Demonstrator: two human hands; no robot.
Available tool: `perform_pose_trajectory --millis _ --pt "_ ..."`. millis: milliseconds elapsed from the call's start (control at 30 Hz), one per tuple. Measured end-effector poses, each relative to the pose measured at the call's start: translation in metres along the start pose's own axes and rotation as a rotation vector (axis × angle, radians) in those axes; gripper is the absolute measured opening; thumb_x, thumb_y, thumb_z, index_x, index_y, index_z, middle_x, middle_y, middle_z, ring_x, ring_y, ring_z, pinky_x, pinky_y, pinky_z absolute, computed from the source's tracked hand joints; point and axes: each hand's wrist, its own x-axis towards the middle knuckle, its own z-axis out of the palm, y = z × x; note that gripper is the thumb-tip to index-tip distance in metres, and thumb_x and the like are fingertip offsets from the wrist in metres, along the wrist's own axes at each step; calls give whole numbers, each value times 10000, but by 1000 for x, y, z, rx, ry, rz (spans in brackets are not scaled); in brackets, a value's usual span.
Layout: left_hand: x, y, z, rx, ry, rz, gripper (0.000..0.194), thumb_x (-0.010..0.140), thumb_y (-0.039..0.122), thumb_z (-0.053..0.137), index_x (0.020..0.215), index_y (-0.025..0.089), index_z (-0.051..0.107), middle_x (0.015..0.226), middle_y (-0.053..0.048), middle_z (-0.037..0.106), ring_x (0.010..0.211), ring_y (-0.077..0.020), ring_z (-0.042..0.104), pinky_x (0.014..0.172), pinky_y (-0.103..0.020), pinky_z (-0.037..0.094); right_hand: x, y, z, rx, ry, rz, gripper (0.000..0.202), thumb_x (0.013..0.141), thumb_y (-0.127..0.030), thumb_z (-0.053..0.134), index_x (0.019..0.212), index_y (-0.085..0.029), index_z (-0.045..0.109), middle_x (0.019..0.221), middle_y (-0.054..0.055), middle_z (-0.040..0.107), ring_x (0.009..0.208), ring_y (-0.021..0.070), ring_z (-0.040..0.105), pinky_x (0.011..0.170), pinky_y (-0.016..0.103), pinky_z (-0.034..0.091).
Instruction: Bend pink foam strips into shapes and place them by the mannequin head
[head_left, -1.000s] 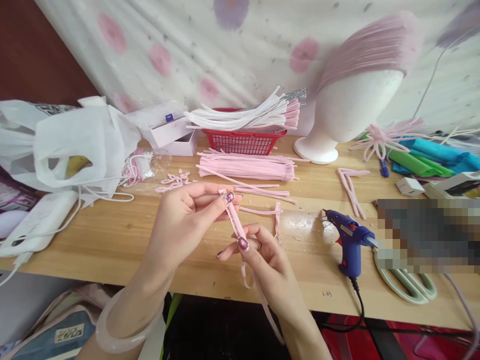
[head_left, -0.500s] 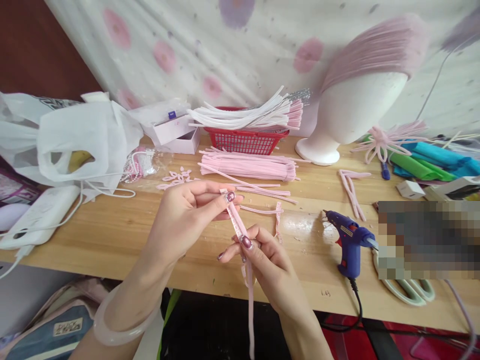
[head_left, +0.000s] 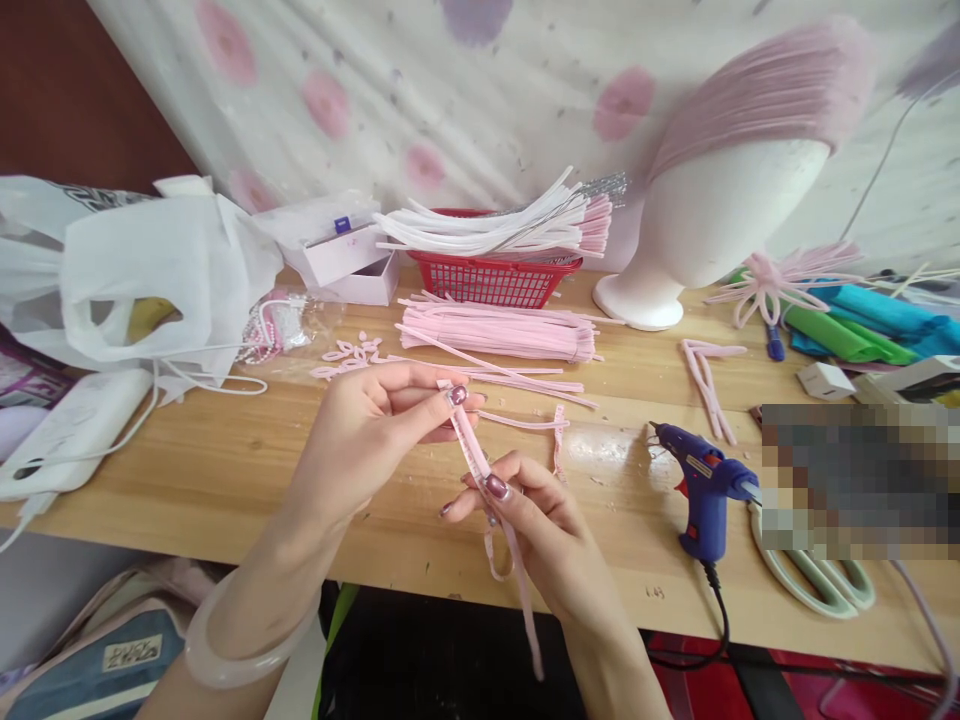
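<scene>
My left hand (head_left: 367, 425) pinches one end of a pink pipe cleaner (head_left: 527, 600) together with the end of a pink tape measure (head_left: 466, 440). Lower and to the right, my right hand (head_left: 544, 520) grips both strips between thumb and fingers. Between the hands, pipe cleaner and tape lie side by side on a slant. Below my right hand the free length of the pipe cleaner hangs past the table edge, while part of the tape loops down. Another part of the tape shows on the table behind my right hand.
Behind the hands lies a bundle of pink pipe cleaners (head_left: 495, 333), with a red basket (head_left: 499, 283) of more behind it. To the right are a blue glue gun (head_left: 701, 485), scissors (head_left: 817, 575) and a white foam head (head_left: 724, 215). Small pink loops (head_left: 352, 352) lie left.
My right hand has shifted slightly down and right along the strips. The pipe cleaner's hanging end has swung right and its tip now shows. My left hand has barely moved.
</scene>
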Motion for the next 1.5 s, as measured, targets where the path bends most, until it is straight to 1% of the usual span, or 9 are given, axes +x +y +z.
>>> perform_pose_trajectory --millis 167,267,400,567,767,833,1167,1300,1500 --pt "0 -3 0 8 13 17 156 737 272 827 833 166 765 834 -55 808 788 -201 775 675 -224 634 2 1 -2 17 22 21 254 928 -424 641 812 -209 570 848 46 798 343 40 289 362 208 235" --pt "-1 -8 0 24 7 45 193 737 298 825 858 162 761 880 -80 808 833 -241 774 694 -276 643 4 2 -5 31 40 32 269 902 -434 664 787 -209 568 812 37 788 338 50 351 349 199 279" --pt "-3 -14 2 20 15 80 204 757 314 809 887 165 760 907 -83 807 824 -235 774 719 -282 639 6 2 -8 44 58 30 274 877 -438 692 775 -207 587 762 40 775 417 88 477 343 177 328" --pt "-7 -12 9 69 78 98 398 785 327 784 1140 164 706 906 -86 807 852 -245 774 733 -290 635 5 2 -9 -15 68 32 271 891 -448 670 811 -196 610 837 45 780 350 51 434 333 175 318" --pt "-6 -12 9 36 23 139 477 797 326 778 1223 153 653 902 -82 808 840 -230 777 768 -281 628 4 0 -16 -72 46 -4 425 953 -547 525 1147 -203 684 929 104 767 431 109 538 371 230 412" --pt "-5 -12 9 30 30 149 457 809 323 765 1219 155 651 907 -82 807 840 -228 777 781 -285 626 4 -1 -17 -106 64 -40 412 955 -535 537 1130 -208 715 903 105 767 487 132 580 399 235 454" --pt "-7 -18 8 64 51 196 434 823 295 745 1227 178 636 893 -64 809 857 -239 776 779 -292 625 7 -1 -8 -162 125 -14 371 843 -508 719 1007 -179 765 825 94 782 356 51 479 347 173 390" --pt "-8 -18 6 80 24 202 408 849 294 722 1233 191 631 884 -50 810 875 -211 773 798 -256 613 7 0 -10 -156 117 10 353 849 -506 713 969 -181 783 818 93 788 327 40 454 336 171 369" --pt "-7 -19 4 34 -4 157 427 850 303 719 1251 191 624 898 -53 809 843 -202 776 798 -266 618 6 2 -17 -145 57 26 321 881 -490 683 1000 -216 801 861 89 794 446 92 555 357 185 394"
